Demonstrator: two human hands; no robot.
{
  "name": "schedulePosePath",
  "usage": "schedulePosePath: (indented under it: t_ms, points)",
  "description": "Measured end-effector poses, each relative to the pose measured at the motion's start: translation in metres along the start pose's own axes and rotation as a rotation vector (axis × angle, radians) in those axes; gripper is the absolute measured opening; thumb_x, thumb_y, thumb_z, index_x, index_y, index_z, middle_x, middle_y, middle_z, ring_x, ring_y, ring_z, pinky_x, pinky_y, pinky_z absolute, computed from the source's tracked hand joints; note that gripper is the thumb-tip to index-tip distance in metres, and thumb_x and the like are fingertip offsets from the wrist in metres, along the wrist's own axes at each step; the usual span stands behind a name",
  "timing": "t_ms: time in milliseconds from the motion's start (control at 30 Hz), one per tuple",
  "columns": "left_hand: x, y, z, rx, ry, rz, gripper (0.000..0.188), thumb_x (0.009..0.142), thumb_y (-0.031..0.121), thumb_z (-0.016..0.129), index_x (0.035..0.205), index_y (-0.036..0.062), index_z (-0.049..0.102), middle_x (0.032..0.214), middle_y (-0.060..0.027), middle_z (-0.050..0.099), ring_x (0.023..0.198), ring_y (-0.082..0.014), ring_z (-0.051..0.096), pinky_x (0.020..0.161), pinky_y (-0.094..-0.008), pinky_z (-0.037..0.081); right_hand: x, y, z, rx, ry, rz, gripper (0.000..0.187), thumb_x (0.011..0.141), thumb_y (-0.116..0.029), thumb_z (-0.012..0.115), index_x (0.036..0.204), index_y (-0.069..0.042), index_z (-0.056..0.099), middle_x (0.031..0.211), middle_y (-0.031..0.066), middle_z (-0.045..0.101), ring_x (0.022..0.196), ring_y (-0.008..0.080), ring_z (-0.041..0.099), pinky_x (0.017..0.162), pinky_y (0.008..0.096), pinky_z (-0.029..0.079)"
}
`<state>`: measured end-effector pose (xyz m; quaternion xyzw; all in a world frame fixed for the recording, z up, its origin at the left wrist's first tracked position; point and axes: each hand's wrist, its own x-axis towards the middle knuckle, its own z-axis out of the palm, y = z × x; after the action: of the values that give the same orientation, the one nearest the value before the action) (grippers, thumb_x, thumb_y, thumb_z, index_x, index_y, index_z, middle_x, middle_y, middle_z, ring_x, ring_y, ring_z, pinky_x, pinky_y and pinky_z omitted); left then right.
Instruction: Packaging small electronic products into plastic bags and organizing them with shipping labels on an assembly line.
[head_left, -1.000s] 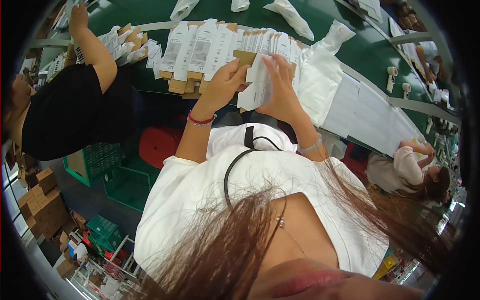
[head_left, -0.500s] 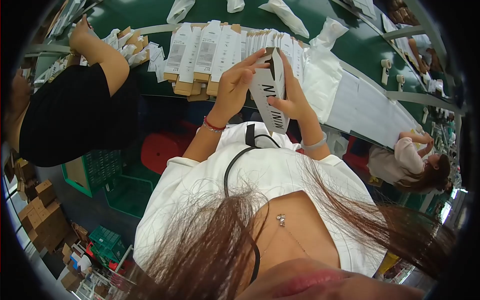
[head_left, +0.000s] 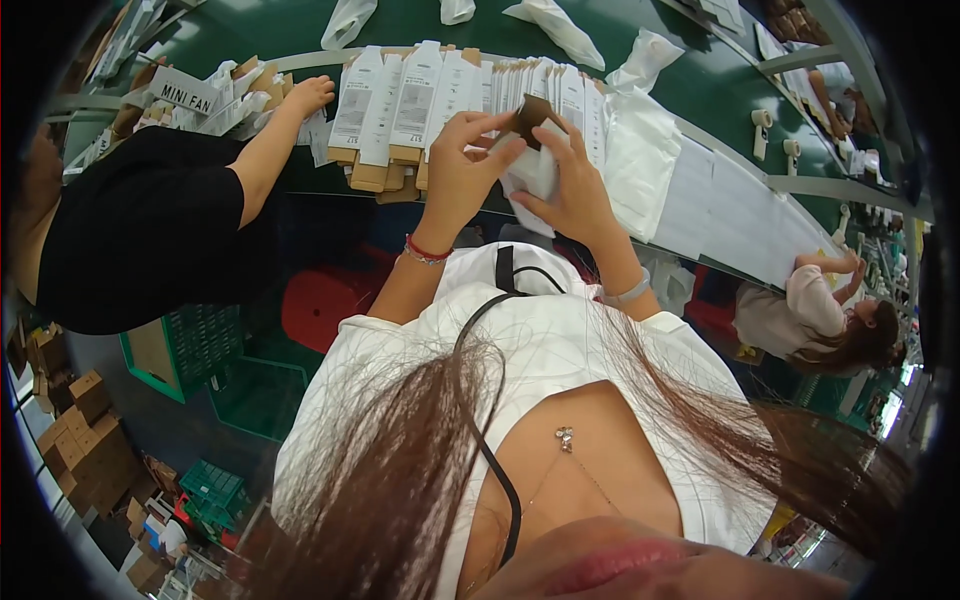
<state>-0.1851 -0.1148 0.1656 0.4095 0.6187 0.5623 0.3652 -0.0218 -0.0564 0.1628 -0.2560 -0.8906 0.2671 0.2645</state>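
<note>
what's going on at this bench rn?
A person holds a small white box upright in the right hand, while the left hand's fingers are at its top end, where a brown flap stands up. Flat boxes lie in a row on the green table just beyond. To the left, a co-worker's hand is beside that row.

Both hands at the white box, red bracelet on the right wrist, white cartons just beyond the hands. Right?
Wrong side: the head view shows the red bracelet on the left wrist. The rest holds: left hand and right hand at the white box, white cartons just beyond.
</note>
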Motion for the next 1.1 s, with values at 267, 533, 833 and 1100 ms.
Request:
schedulePosePath:
  t_ms: [267, 533, 833, 1100]
  points:
    - [0.005, -0.054, 0.008, -0.615, -0.265, -0.084, 0.030, 0.089, 0.019, 0.062, 0.116, 0.0054, 0.062, 0.116, -0.0104, 0.060, 0.103, -0.0189, 0.058, 0.085, -0.0248, 0.047, -0.015, 0.004, 0.008, 0.244, -0.070, 0.035, 0.067, 0.075, -0.010, 0.073, 0.135, -0.009, 0.042, 0.145, 0.0147, 0.034, 0.123, 0.0347, 0.046, 0.102, 0.0358, 0.036]
    - [0.000, -0.025, 0.032, -0.588, -0.232, 0.070, 0.035, 0.093, 0.022, 0.056, 0.124, 0.0060, 0.057, 0.120, -0.0134, 0.060, 0.109, -0.0222, 0.057, 0.092, -0.0262, 0.044, -0.024, 0.007, 0.007, 0.290, 0.210, 0.162, 0.071, 0.070, -0.016, 0.078, 0.131, -0.009, 0.044, 0.137, 0.0164, 0.042, 0.116, 0.0335, 0.048, 0.098, 0.0359, 0.040]
    - [-0.006, -0.011, 0.038, -0.273, -0.257, -0.111, 0.047, 0.090, 0.020, 0.059, 0.131, 0.0009, 0.049, 0.128, -0.0184, 0.054, 0.113, -0.0258, 0.055, 0.094, -0.0295, 0.044, -0.036, 0.012, -0.010, 0.247, 0.188, 0.355, 0.081, 0.054, -0.009, 0.086, 0.126, -0.002, 0.050, 0.114, 0.0152, 0.061, 0.097, 0.0249, 0.061, 0.089, 0.0351, 0.048]
    - [0.008, -0.006, 0.079, -0.347, -0.465, -0.240, 0.052, 0.096, 0.033, 0.050, 0.138, 0.0036, 0.039, 0.123, -0.0148, 0.054, 0.106, -0.0213, 0.057, 0.090, -0.0272, 0.047, -0.040, 0.051, -0.047, 0.358, 0.166, 0.284, 0.078, 0.053, -0.009, 0.085, 0.123, -0.006, 0.053, 0.108, 0.0109, 0.064, 0.085, 0.0245, 0.062, 0.080, 0.0327, 0.050]
